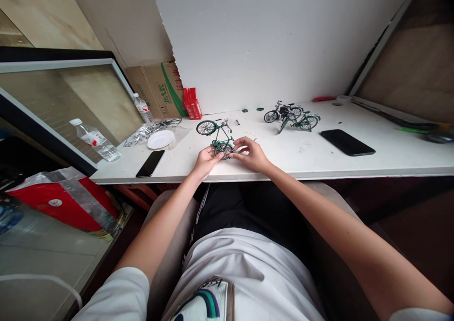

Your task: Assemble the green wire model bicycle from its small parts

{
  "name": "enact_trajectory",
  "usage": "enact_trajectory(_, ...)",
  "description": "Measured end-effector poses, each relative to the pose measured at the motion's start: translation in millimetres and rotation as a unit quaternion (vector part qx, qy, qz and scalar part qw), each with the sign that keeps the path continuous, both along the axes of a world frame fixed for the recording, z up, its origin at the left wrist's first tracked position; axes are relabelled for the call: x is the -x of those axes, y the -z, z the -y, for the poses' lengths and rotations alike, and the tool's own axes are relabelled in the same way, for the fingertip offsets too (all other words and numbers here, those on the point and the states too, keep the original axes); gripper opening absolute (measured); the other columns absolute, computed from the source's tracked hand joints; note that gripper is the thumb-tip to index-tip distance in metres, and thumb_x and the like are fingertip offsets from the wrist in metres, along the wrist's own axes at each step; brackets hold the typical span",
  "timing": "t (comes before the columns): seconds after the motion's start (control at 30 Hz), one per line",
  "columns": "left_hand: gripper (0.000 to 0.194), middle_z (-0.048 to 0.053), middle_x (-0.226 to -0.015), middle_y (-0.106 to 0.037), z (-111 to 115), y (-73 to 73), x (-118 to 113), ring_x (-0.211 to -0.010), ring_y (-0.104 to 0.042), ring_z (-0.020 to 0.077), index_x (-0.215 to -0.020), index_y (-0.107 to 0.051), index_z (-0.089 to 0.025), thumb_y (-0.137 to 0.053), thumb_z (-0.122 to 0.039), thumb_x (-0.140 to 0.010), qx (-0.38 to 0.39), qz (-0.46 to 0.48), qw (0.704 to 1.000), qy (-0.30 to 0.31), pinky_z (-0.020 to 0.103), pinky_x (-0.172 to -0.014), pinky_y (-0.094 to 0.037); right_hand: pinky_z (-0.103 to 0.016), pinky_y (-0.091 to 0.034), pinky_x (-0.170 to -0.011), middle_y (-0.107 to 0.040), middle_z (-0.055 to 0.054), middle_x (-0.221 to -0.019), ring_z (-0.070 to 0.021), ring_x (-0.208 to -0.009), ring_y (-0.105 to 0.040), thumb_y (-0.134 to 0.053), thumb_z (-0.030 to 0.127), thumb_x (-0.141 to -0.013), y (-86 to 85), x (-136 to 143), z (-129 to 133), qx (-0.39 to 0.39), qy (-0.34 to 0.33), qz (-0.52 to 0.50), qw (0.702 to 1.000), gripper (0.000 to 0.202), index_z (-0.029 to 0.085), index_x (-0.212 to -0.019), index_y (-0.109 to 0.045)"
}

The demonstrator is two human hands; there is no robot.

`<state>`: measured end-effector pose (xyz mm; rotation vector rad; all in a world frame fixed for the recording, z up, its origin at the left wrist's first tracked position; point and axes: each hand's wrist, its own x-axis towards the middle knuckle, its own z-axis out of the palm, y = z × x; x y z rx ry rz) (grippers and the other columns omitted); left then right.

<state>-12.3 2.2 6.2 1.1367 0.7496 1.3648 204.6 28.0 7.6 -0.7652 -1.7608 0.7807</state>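
A small green model bicycle point(222, 136) is at the front middle of the white table, one wheel toward me and the other pointing away to the left. My left hand point(207, 161) has its fingers closed on the near wheel from the left. From the right, my right hand point(251, 154) reaches the same wheel, thumb and fingertips curved close together at its edge; whether a small part sits between them is too small to tell.
On the white table point(283, 162) are more model bicycles point(294, 116), a black phone point(347, 142), another phone point(151, 163), a white plate point(161, 139), water bottles point(95, 140) and a red box point(192, 104). A cardboard box point(159, 87) stands behind.
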Motion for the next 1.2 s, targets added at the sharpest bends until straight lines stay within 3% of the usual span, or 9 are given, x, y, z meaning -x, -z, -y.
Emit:
enact_trajectory(0.17, 0.043, 0.013, -0.113, -0.081, 1, 3.2, -3, -0.112, -0.074, 0.0263, -0.106, -0.076, -0.013, -0.098, -0.024, -0.071, -0.034, -0.018, 0.999, -0.031, 0.043, -0.113, -0.051, -0.044, -0.064, -0.097, -0.080, -0.011, -0.112, -0.0260, -0.101, -0.077, -0.088, 0.058, -0.079, -0.2, -1, -2, 0.030, -0.004, 0.014, 0.999, 0.050, 0.019, -0.108, -0.077)
enact_trajectory(0.53, 0.043, 0.013, -0.112, -0.081, 0, 4.3, -5, -0.117, -0.073, 0.0292, -0.105, -0.076, -0.014, -0.098, -0.023, -0.069, -0.044, -0.029, 0.997, -0.048, 0.045, -0.112, -0.052, -0.042, -0.064, -0.095, -0.083, -0.011, -0.115, -0.0280, -0.106, -0.078, -0.085, 0.049, -0.086, -5.0, -4, 2, 0.019, 0.006, 0.041, 0.999, 0.038, 0.019, -0.108, -0.082)
enact_trajectory(0.77, 0.052, 0.015, -0.112, -0.081, -4, 9.4, -4, -0.110, -0.076, 0.0289, -0.105, -0.075, -0.013, -0.100, -0.036, -0.066, -0.073, -0.048, 0.995, -0.058, 0.047, -0.110, -0.055, -0.039, -0.064, -0.089, -0.084, -0.011, -0.114, -0.0285, -0.106, -0.079, -0.082, 0.047, -0.089, -4.2, -3, 1, 0.000, 0.020, 0.051, 0.998, 0.035, 0.018, -0.108, -0.083)
enact_trajectory(1.2, 0.050, 0.013, -0.109, -0.082, -6, 12.6, -3, -0.106, -0.076, 0.0280, -0.102, -0.074, -0.015, -0.100, -0.038, -0.066, -0.092, -0.080, 0.990, -0.068, 0.048, -0.109, -0.055, -0.038, -0.060, -0.089, -0.083, -0.011, -0.113, -0.0296, -0.111, -0.076, -0.090, 0.053, -0.077, -1.3, -6, -2, 0.051, 0.007, 0.005, 0.999, 0.042, 0.020, -0.102, -0.084)
